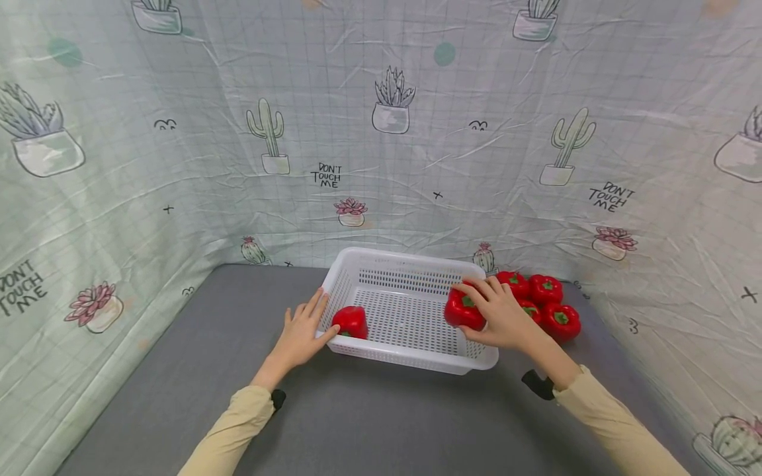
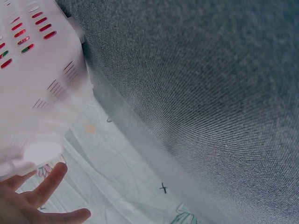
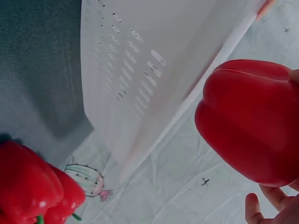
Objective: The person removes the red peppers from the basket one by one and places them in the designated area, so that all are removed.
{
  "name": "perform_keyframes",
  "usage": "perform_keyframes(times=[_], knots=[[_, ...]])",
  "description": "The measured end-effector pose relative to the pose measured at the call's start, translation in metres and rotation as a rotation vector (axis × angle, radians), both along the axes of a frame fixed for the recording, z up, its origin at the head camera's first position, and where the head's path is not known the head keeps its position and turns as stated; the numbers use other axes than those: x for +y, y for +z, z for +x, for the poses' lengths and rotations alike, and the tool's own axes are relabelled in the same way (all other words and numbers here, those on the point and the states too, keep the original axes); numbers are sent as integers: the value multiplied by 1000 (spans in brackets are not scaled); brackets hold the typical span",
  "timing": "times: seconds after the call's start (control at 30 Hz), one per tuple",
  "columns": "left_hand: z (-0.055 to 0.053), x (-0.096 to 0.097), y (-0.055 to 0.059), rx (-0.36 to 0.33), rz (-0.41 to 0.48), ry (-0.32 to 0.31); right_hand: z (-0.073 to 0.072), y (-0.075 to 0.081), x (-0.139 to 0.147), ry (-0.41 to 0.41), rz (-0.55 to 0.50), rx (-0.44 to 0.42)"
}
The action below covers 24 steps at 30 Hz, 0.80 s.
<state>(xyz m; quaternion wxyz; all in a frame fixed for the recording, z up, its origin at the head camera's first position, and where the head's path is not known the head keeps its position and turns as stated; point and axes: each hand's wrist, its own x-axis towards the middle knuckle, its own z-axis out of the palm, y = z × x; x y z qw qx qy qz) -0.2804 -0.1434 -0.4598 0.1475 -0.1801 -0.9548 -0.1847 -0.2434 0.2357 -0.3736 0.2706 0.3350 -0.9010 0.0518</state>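
My right hand [image 1: 499, 314] grips a red bell pepper [image 1: 462, 309] over the right end of a white perforated plastic basket [image 1: 411, 357]. In the right wrist view that bell pepper [image 3: 252, 121] hangs beside the basket's rim, with fingertips curled around its underside. My left hand [image 1: 303, 328] rests on the basket's left rim, fingers spread and mostly straight. Close to its thumb, a second red bell pepper [image 1: 351, 322] lies inside the basket's front left corner. The left wrist view shows the fingers [image 2: 49, 184] near the rim, and red through the basket's slots.
Several more red bell peppers [image 1: 561, 322] with green stems sit in a group on the grey table [image 1: 381, 416], just right of the basket. A cactus-print sheet [image 1: 440, 152] hangs behind the table and along both sides.
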Motion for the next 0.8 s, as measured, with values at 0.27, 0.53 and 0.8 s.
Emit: perform_keyframes(times=[0.27,0.53,0.8], knots=[[0,0,0,-10,0,6,10,-4,12,-28,-99,58],[-1,-2,-1,12,-2,-8,19,-9,24,-103,-164,98],[-1,-2,-2,13,5,-16,31,-12,38,-193,-236,112]])
